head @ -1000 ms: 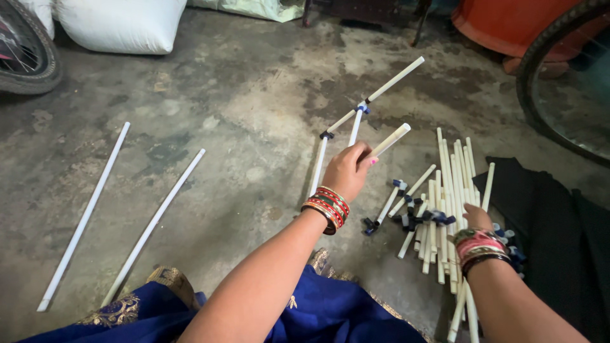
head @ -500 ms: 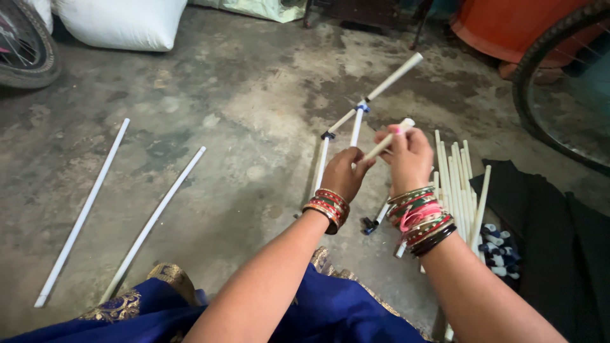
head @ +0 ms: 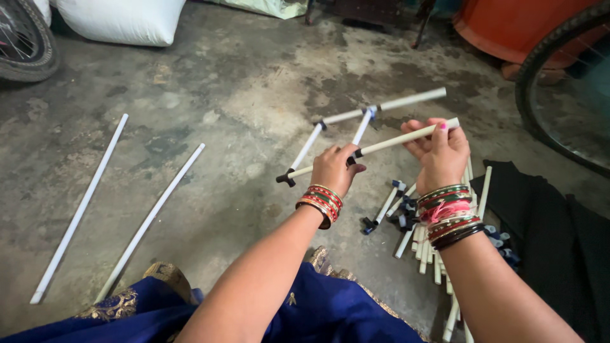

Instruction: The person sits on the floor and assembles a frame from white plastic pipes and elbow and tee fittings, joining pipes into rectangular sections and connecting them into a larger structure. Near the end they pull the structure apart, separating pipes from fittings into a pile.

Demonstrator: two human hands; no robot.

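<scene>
The left hand (head: 332, 170) closes its fingers around the middle of a white rod (head: 381, 146), while the right hand (head: 438, 152) grips its far end, holding it level above the floor (head: 210, 95), beside the jointed rod frame (head: 356, 121) and the loose pile of rods (head: 426, 241).

Views: I have one, the head camera.
Position: worn above my forearms, close over both hands.
Direction: tilted down and forward onto the concrete floor (head: 241, 82).
Far edge: a white sack (head: 124, 19) and an orange tub (head: 521, 25).
</scene>
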